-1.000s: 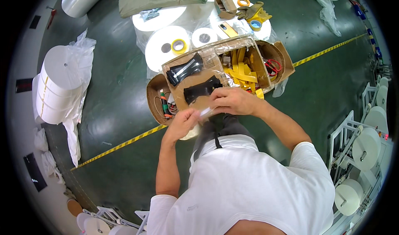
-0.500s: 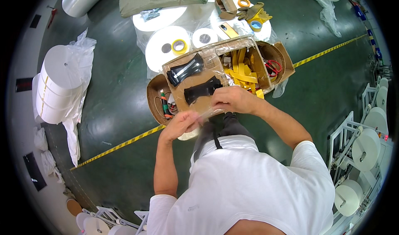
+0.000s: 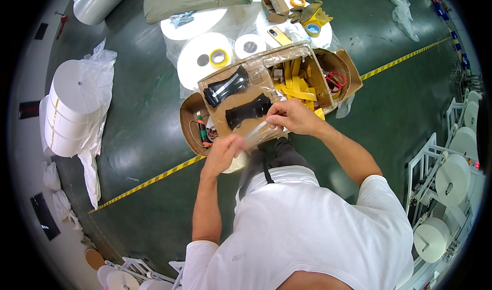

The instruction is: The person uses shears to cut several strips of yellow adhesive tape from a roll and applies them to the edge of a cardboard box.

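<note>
A thin, clear strip [image 3: 255,130] is stretched between my two hands, just in front of the cardboard box [image 3: 220,116]. My left hand [image 3: 222,153] is closed on its lower left end, fingers slightly blurred. At the upper right end, my right hand [image 3: 291,117] pinches it between thumb and fingers. Right beside my right hand, a fanned black bundle [image 3: 248,111] lies on the box's flat top. A second black bundle [image 3: 226,87], with a shiny streak, rests farther left on the same cardboard.
Yellow strips [image 3: 297,87] fill the box's right compartment. Red-handled scissors [image 3: 335,81] sit in the right side bin; an orange-and-black tool [image 3: 202,128] is in the left one. Beyond stand white rolls [image 3: 205,59] with a tape roll [image 3: 219,58], a phone [image 3: 280,35] and gloves [image 3: 311,14].
My right hand has shifted slightly up and to the right, and my left a little to the right. The clear strip now shows more plainly between them.
</note>
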`<state>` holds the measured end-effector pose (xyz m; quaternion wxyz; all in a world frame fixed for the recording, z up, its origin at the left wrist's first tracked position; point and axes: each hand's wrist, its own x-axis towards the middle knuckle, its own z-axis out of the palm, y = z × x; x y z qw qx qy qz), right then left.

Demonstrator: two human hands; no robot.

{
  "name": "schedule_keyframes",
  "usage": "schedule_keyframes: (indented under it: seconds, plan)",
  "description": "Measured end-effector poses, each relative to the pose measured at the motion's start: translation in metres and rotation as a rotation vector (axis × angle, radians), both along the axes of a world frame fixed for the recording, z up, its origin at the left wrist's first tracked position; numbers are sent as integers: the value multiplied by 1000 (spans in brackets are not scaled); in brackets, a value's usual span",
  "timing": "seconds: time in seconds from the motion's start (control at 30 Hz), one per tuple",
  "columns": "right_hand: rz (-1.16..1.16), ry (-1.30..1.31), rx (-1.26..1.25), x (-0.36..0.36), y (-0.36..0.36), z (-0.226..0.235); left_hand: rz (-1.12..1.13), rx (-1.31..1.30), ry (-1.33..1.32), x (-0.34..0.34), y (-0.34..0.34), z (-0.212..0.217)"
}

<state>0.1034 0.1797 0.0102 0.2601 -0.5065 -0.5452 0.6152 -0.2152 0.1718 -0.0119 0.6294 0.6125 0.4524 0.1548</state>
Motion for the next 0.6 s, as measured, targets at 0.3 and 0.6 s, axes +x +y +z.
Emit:
schedule_keyframes:
  seconds: [0.3,0.6]
  plan:
    - [-29,217,-335,8,-20,-19,387,-207,-155,15,-23,-17]
    - [-193,177,-248,-34,-11,-42,411,63,57,21,7,-42]
